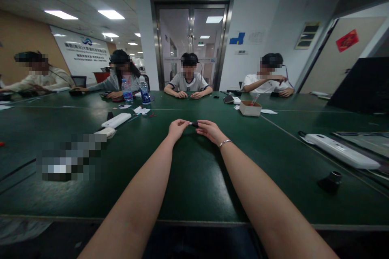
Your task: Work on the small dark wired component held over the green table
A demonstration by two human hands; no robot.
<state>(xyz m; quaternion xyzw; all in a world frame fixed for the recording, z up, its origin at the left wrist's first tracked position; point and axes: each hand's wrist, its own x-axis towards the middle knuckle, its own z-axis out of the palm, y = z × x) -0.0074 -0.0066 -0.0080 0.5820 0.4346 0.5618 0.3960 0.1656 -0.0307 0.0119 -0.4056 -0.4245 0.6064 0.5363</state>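
Bare forearms [142,194] cross the near edge of the tabletop [197,174]; beyond, the person's left hand [176,130] and right hand [212,131] pinch a small dark object [193,124] between almost-closed fingers [184,122]. Open green surface stretches back to that edge; a long white block [117,120] lies left, a box [251,110] farther right

Two bottles [145,91], small box [250,109]

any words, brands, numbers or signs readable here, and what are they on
"福", probably: red paper
"有限公司", seemingly ending the top line: wall sign; its lower lines too blurred
Bottle labels: too blurred
Green sign: too small
Door lettering: too small
Held item: nothing readable
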